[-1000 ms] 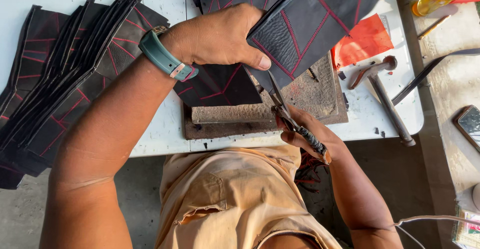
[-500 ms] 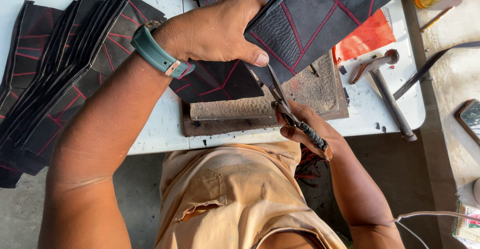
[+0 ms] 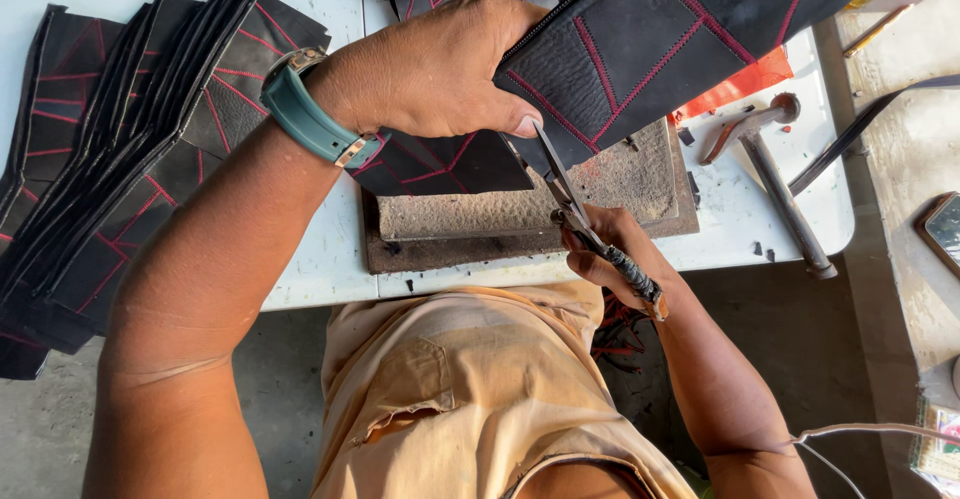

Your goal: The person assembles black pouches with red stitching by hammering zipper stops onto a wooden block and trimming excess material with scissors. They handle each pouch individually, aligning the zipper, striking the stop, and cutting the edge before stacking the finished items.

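Head view: at upper centre, the left hand (image 3: pixel 440 69) pinches a black leather panel with red stitching (image 3: pixel 660 29). Below it, the right hand (image 3: pixel 610 259) clasps scissors (image 3: pixel 575 204), blades at the panel's lower edge. A wandering cut could sever the stitching; the thumb sits close to the blades.

We see bare white table (image 3: pixel 330 249) between the stack of black pieces (image 3: pixel 120 159) and the worn board (image 3: pixel 520 219), while a hammer (image 3: pixel 775 174) blocks the right side.
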